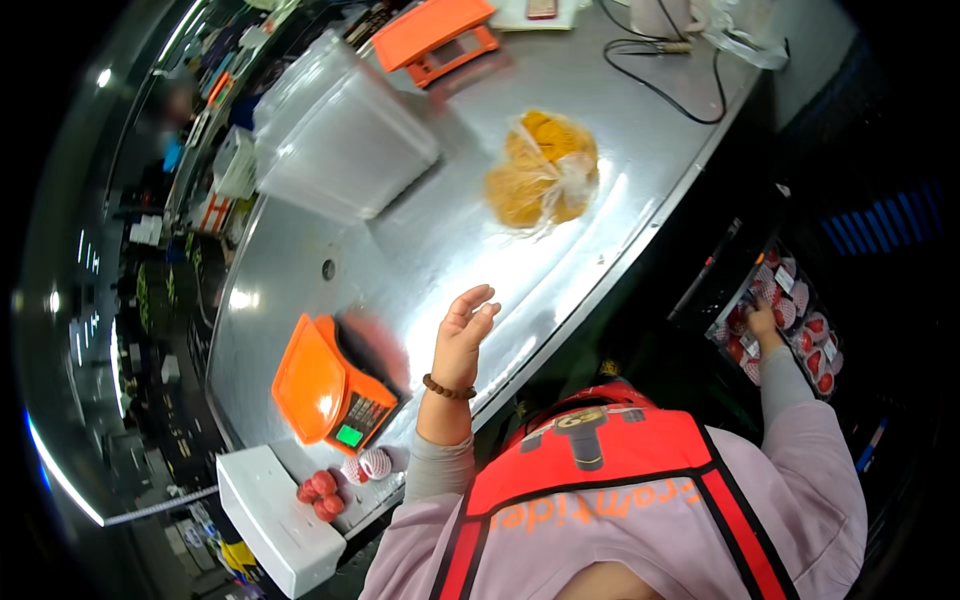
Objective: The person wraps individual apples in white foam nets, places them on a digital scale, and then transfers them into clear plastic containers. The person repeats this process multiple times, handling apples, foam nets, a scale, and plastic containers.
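Above the near edge of the steel table, my left hand point(464, 338) is raised with nothing in it, fingers apart and slightly curved. A brown bead bracelet point(449, 388) circles that wrist. At the lower right, my right hand point(762, 320) reaches down into a crate of red round fruit in foam nets point(815, 350). Its fingers are among the fruit, too hidden to show whether they grip one. Nearest my left hand on the table is an orange scale point(318, 385) with a lit green display. Beside it lie two foam-netted fruits point(367, 466) and several bare red fruits point(321, 495).
A clear plastic bag of yellow food point(545, 170) sits on the table point(450, 240). Behind it are a large translucent bin point(345, 140) and another orange scale point(435, 38). A white foam box point(275, 520) stands at the lower left. A black cable point(650, 95) loops near the far right corner.
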`<state>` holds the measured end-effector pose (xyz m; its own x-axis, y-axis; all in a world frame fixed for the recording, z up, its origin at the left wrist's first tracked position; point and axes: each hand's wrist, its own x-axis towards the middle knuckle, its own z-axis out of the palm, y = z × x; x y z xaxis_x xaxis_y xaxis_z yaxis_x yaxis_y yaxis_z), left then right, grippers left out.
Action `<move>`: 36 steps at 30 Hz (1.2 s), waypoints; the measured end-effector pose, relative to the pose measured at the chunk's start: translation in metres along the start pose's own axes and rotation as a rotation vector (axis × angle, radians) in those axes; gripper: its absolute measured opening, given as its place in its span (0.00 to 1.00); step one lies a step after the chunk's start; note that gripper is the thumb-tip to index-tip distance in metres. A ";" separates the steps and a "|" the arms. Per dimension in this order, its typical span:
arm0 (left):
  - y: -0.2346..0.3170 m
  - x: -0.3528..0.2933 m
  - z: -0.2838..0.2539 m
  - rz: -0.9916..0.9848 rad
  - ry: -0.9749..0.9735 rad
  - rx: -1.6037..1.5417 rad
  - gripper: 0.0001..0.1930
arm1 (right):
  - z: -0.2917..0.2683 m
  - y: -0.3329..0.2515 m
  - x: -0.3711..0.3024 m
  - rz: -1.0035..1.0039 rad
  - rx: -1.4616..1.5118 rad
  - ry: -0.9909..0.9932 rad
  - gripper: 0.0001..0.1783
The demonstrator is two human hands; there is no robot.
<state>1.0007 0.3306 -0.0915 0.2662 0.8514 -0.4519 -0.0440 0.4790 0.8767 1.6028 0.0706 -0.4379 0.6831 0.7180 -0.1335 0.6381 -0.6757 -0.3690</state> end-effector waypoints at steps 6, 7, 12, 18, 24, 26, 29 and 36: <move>-0.027 -0.077 -0.114 0.177 0.187 -0.003 0.18 | -0.113 -0.332 0.021 -0.317 0.628 0.377 0.17; -0.031 -0.087 -0.132 0.211 0.194 -0.020 0.17 | -0.137 -0.401 0.006 -0.466 0.631 0.433 0.16; -0.052 -0.156 -0.226 0.301 0.338 -0.100 0.16 | -0.160 -0.696 -0.099 -1.168 0.698 0.278 0.16; -0.098 -0.283 -0.356 0.365 0.822 -0.208 0.13 | -0.090 -0.916 -0.043 -1.592 0.174 0.601 0.22; -0.172 -0.416 -0.422 0.329 1.297 -0.435 0.11 | -0.078 -0.981 -0.013 -1.296 -0.424 0.299 0.22; -0.201 -0.436 -0.426 0.312 1.400 -0.474 0.12 | -0.092 -0.986 0.010 -1.338 -0.454 0.064 0.21; -0.245 -0.439 -0.425 0.232 1.446 -0.477 0.13 | -0.107 -0.984 0.040 -1.261 -0.323 -0.207 0.22; -0.201 -0.345 -0.383 0.165 1.026 0.900 0.39 | -0.093 -0.985 0.040 -1.057 -0.031 -0.430 0.23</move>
<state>0.5492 0.0225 -0.1753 -0.5227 0.8474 0.0934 0.7329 0.3906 0.5571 1.0346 0.7500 0.0057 -0.3758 0.9236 -0.0760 0.8341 0.3014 -0.4620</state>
